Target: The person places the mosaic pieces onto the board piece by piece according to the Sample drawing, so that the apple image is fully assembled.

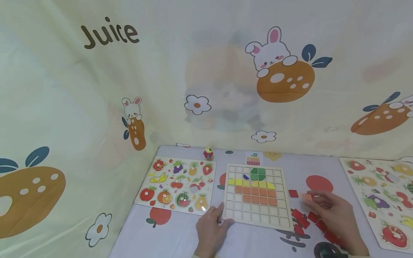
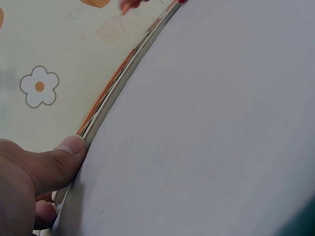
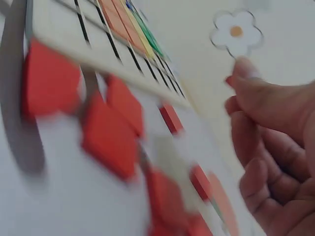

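Observation:
A wooden grid board [image 1: 255,218] lies on the table, its cells partly filled with green, blue, yellow and orange tiles [image 1: 259,199]. My left hand [image 1: 211,227] holds the board's near left corner, the thumb along the front edge and the fingers at the left side. Right of the board, my right hand [image 1: 335,215] pinches a small tile [image 3: 229,81] between thumb and fingertips; it looks red in the right wrist view and paler in the head view. Beneath that hand several loose red tiles [image 1: 300,218] are scattered, and a single red tile [image 1: 293,193] lies farther back.
A fruit puzzle board [image 1: 175,184] lies to the left, and another fruit puzzle board [image 1: 384,204] to the right. Behind the grid board are a small picture card [image 1: 254,158] and a red and yellow toy figure [image 1: 208,154]. A printed cloth wall [image 1: 222,122] closes off the back.

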Available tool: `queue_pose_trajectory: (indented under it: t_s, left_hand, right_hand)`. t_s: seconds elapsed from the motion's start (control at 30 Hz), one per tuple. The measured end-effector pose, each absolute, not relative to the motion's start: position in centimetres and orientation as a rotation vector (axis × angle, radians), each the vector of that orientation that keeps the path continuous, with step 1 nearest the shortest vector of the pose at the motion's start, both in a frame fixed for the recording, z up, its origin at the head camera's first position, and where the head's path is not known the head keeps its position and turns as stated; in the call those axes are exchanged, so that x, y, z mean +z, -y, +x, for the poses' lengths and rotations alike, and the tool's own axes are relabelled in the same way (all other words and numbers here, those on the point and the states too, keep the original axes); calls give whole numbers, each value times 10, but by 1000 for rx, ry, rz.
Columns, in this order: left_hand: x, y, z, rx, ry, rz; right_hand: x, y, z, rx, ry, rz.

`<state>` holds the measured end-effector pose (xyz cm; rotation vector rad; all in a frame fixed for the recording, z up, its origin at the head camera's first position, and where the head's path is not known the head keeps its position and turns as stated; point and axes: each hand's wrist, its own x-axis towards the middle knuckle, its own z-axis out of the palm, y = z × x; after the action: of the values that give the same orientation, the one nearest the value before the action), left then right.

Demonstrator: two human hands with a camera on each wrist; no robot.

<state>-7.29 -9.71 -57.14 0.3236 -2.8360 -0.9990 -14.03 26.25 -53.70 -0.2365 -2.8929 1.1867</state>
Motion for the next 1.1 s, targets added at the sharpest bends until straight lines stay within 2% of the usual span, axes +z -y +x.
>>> queue_pose_trajectory:
  t_s: [0.23,0.63,0.93,1.1]
  left_hand:
    - [-570,98,-73,-1013,2830,310]
    - [-573,99,-74,-1028,2836,302]
    - [-577,100,-74,-1039,2850,272]
    - [-577,102,-74,-1027,2834,240]
  right_hand:
    - [-543,-218,-154,1377,2789,-173]
    - [-549,-141,-165,1416,2817,128]
    - [-560,-111,-163,1374,2882,331]
    - [-561,-97,-160,1289,2917,358]
